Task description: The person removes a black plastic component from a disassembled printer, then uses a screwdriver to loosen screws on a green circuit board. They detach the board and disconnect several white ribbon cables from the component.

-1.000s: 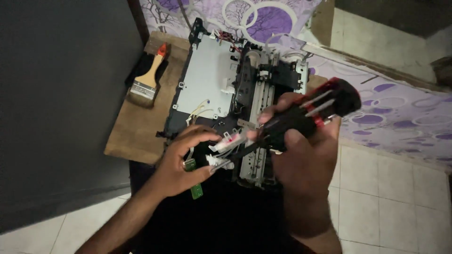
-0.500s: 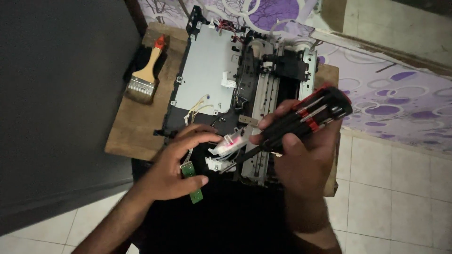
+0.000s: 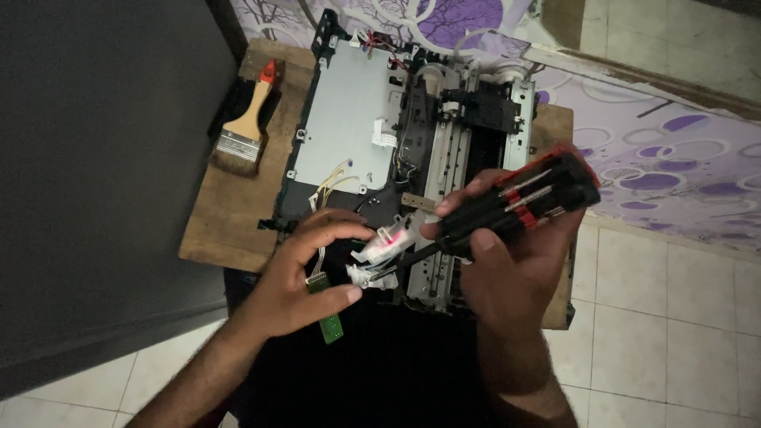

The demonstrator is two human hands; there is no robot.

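My left hand pinches a small white plastic part with a red glow on it, just in front of an opened printer chassis. A small green circuit board on thin wires hangs beneath that hand. My right hand grips a black and red multi-bit screwdriver; its shaft points left and its tip meets the white part.
The chassis lies on a small wooden table, with a paintbrush at the table's left side. A dark wall panel stands to the left. Purple patterned cloth lies at the right, on a light tiled floor.
The view has shifted, so the table and chassis sit lower in frame. Both hands stay together on the white part, and the screwdriver has tilted slightly.
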